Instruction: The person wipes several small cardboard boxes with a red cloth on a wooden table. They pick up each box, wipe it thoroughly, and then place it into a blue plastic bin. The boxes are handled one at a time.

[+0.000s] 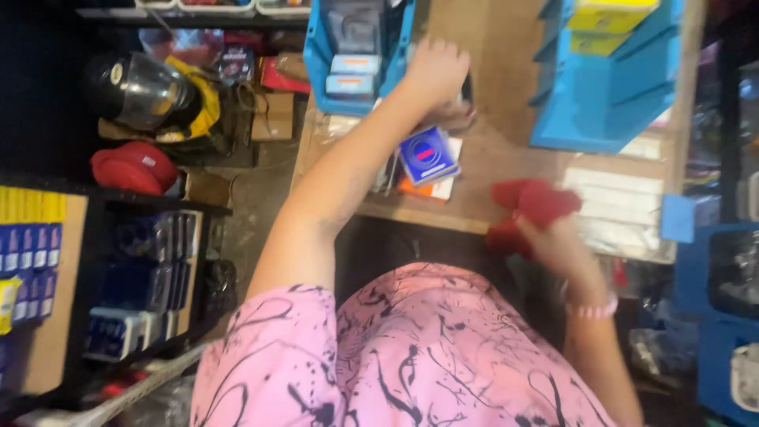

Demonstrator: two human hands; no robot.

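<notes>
Red, soft cloth (531,207) (blurred) sits gripped in the closed right hand (553,241) at four o'clock; the left hand (436,71), grip unclear, reaches toward twelve above a small blue box (427,153) on the wooden table (498,95).

A brown wooden worktop (506,63) fills the upper middle of the frame. On it stand a blue plastic bin (328,59) at upper centre and a blue bin rack (605,103) at upper right. A blue box (428,154) lies mid-frame on an orange-and-white box (437,190).
</notes>
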